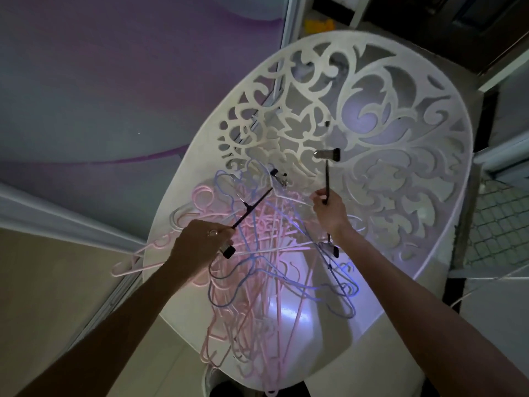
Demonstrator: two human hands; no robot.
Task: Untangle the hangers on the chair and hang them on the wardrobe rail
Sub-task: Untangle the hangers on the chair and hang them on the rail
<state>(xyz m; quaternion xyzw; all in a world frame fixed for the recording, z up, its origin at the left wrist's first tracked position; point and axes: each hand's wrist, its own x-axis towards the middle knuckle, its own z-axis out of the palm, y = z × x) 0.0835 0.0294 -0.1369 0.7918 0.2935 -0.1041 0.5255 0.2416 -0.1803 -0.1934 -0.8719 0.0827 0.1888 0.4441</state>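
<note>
A tangled heap of thin pink and blue hangers (pixel 259 270) lies on the seat of a white chair (pixel 300 333) with a cut-out scrollwork back (pixel 380 133). My left hand (pixel 200 242) grips one black clip hanger (pixel 252 209) by its bar, near a clip, and the bar slants up to the right over the heap. My right hand (pixel 329 209) holds a second black clip hanger (pixel 327 179) upright, its metal clip standing above the fingers. One pink hanger (pixel 128 266) sticks out past the seat's left edge. The wardrobe rail is not in view.
A purple and grey sliding wardrobe door (pixel 94 90) fills the left, with its track (pixel 65 224) running along the beige floor (pixel 57 296). A dark opening and a tiled floor (pixel 498 224) lie to the right of the chair.
</note>
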